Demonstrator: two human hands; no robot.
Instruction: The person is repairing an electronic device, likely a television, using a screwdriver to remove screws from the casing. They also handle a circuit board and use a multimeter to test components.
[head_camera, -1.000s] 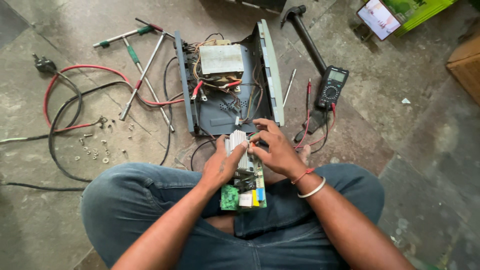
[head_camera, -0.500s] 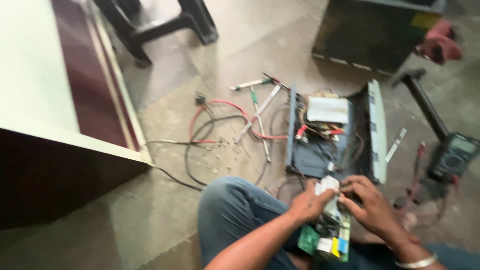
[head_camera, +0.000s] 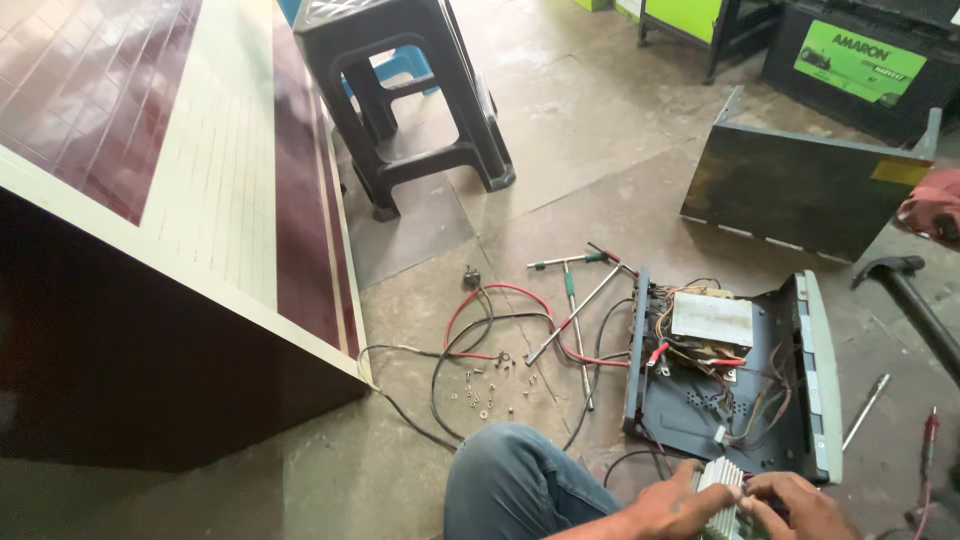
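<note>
At the bottom edge of the view, the left hand (head_camera: 672, 505) and the right hand (head_camera: 790, 508) meet on a pale ribbed heat sink (head_camera: 718, 478), fingers of both clamped around it from either side; the part below it is cut off by the frame. The heat sink sits over the person's lap, just in front of the denim-clad knee (head_camera: 510, 480).

Directly beyond the hands lies an open grey metal chassis (head_camera: 735, 385) on the floor, with a pale block and a tangle of coloured wires inside. Left of it, red and black cables (head_camera: 490, 325) loop across the floor, with loose screws (head_camera: 485, 385) scattered beside them and T-handle drivers (head_camera: 575, 300) crossed nearby. A screwdriver (head_camera: 865, 410) lies right of the chassis. Farther off stand a removed metal cover (head_camera: 800, 185), a dark plastic stool (head_camera: 405, 95) and a large wooden cabinet (head_camera: 150, 250) at left.
</note>
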